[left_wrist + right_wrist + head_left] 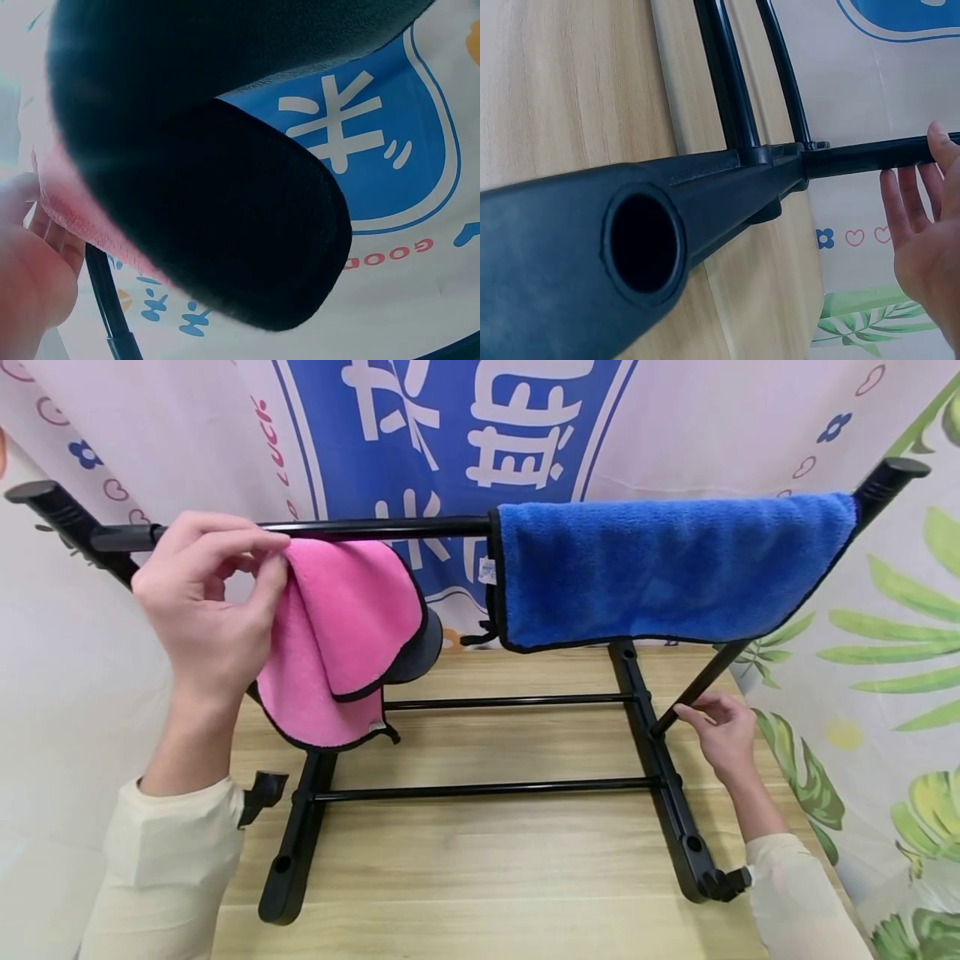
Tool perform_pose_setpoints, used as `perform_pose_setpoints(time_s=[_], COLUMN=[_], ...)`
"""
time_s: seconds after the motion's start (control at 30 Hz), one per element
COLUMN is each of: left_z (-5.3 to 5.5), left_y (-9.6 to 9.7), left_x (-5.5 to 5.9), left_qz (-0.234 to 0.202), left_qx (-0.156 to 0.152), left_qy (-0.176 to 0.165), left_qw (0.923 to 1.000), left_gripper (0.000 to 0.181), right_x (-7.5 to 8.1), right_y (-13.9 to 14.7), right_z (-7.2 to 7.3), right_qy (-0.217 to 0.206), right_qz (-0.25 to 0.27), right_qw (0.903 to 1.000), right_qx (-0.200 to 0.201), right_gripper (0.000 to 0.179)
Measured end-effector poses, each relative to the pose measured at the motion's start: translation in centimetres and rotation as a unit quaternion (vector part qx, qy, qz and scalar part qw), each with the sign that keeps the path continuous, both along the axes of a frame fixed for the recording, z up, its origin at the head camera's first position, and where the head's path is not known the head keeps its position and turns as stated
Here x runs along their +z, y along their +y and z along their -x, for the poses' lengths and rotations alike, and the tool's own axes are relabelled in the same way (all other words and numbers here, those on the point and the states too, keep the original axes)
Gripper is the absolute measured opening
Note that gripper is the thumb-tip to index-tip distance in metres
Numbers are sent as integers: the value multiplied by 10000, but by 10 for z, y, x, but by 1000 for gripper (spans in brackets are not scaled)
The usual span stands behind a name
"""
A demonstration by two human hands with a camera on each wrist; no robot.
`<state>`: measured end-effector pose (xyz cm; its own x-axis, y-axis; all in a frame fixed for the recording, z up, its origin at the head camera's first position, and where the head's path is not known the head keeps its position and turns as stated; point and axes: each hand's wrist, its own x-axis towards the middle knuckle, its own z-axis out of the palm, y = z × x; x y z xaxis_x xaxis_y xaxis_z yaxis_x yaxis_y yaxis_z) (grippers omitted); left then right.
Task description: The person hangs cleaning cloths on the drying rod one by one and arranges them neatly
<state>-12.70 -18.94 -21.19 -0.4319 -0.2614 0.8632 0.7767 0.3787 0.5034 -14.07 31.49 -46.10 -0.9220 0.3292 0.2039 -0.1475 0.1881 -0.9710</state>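
My left hand (pixel 217 602) pinches the upper corner of a pink towel (pixel 360 610) with black trim, up against the top bar (pixel 390 529) of a black rack. The towel hangs folded, its dark grey back (pixel 422 652) showing at the right edge. In the left wrist view that dark side (pixel 247 225) fills the middle. Low on the rack's right side, my right hand (pixel 727 731) holds the slanted post (pixel 705 681) between thumb and fingers, as the right wrist view also shows. A blue towel (pixel 667 572) is draped over the bar's right half.
The rack's left foot (pixel 288 868) and right foot (pixel 667 802) stand on a wood-grain table (pixel 480 877), joined by two thin crossbars. A printed curtain (pixel 675 427) hangs close behind. A leaf-patterned cloth (pixel 885 693) lies beyond the table's right edge.
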Motion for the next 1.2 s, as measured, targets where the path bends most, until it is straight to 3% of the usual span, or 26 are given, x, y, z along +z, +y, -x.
perform_pose_setpoints(time_s=[0.2, 0.37, 0.53, 0.7, 0.8, 0.97, 1.2], left_z=[5, 6, 6, 5, 5, 5, 5], left_y=[-3, -6, -7, -6, -5, -5, -7], left_x=[4, 6, 7, 9, 10, 11, 11], left_qz=[210, 421, 476, 522, 539, 539, 543], left_qx=[181, 368, 469, 499, 515, 499, 476], left_qy=[-77, -102, -71, -43, -23, -15, -1], left_qw=[9996, 9984, 9977, 9974, 9972, 9973, 9974], left_gripper=[9, 9, 10, 10, 10, 10, 10], right_x=[3, 4, 16, 24, 23, 25, 65], right_y=[-1, -5, -27, -53, -67, -93, -136], right_z=[-1, -6, -23, -33, -31, -25, -22], right_qy=[-62, -84, 405, 880, 961, 1336, 2046], right_qz=[-158, -975, -985, -794, -1053, -1431, -1481], right_qw=[9999, 9949, 9933, 9923, 9849, 9564, 9123], right_qx=[-23, -242, -440, 348, 984, 2169, 3223], right_gripper=[17, 18, 20, 13, 8, 19, 24])
